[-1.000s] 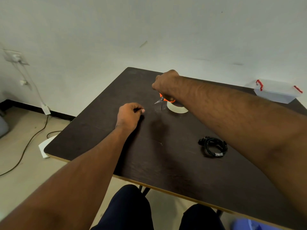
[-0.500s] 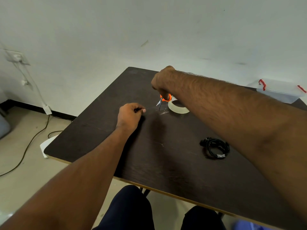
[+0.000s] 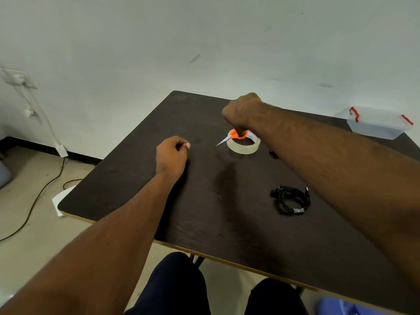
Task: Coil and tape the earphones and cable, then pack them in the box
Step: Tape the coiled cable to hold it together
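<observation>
Scissors over the tape roll, left hand pinching something small

The right hand has its grip curled round the orange-handled scissors, blades resting across the clear tape roll on the dark counter. The left hand is fisted with thumb and forefinger pinched together; a cut strip of tape may be there, but it is too thin to tell. The coiled black cable lies nearer the person, well apart from both hands, and the lidded plastic box sits at the far right corner. Risks: a loose strip could fold onto itself or stick to the counter, and the unguarded coil could spring open before it is bound.
</observation>
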`<state>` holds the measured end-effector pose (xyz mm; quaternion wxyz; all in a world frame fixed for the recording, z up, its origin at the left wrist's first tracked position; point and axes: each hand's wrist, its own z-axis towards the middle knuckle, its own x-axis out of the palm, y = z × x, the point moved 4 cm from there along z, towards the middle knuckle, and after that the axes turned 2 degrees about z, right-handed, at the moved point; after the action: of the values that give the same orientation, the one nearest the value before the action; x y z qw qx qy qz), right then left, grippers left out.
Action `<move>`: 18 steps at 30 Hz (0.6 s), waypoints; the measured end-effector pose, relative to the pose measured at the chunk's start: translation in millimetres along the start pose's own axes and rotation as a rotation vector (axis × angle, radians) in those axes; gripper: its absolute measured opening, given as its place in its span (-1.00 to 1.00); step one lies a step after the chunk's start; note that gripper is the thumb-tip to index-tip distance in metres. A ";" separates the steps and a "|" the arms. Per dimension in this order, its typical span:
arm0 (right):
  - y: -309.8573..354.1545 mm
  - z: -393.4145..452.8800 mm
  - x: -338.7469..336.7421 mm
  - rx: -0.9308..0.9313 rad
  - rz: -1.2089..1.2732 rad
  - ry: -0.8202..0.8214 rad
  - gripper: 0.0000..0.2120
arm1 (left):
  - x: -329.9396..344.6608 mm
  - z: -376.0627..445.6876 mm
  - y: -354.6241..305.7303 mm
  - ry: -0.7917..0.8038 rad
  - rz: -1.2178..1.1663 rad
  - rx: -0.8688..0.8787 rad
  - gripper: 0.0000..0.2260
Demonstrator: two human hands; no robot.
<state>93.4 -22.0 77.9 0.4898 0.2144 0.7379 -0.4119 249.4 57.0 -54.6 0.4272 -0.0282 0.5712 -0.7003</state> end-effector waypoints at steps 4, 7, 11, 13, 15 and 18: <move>-2.0 -37.7 10.6 0.085 -0.042 -0.096 -0.87 | -7.0 -2.5 -1.9 -0.082 -0.090 -0.036 -0.81; 8.7 -55.8 30.8 0.064 0.172 -0.134 -0.67 | -8.6 -4.0 -3.6 -0.102 -0.108 -0.040 -0.84; 39.7 -72.5 63.2 -0.018 0.328 -0.074 -0.88 | -9.8 -4.7 -5.4 -0.090 -0.074 -0.026 -0.84; 46.5 -74.5 72.6 -0.054 0.448 0.001 -0.91 | -9.8 -5.6 -5.6 -0.069 -0.062 -0.002 -0.80; 42.5 -73.6 76.8 -0.058 0.593 0.019 -0.89 | -7.9 -6.7 -8.4 -0.018 -0.003 0.052 -0.84; 27.5 -73.0 72.8 -0.005 0.726 -0.180 -0.87 | -1.0 -13.2 -22.3 0.089 0.156 0.295 -0.92</move>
<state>42.2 47.0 14.7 0.6673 0.4239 0.5690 -0.2267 230.4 67.6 -40.4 0.4539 0.1104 0.4810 -0.7419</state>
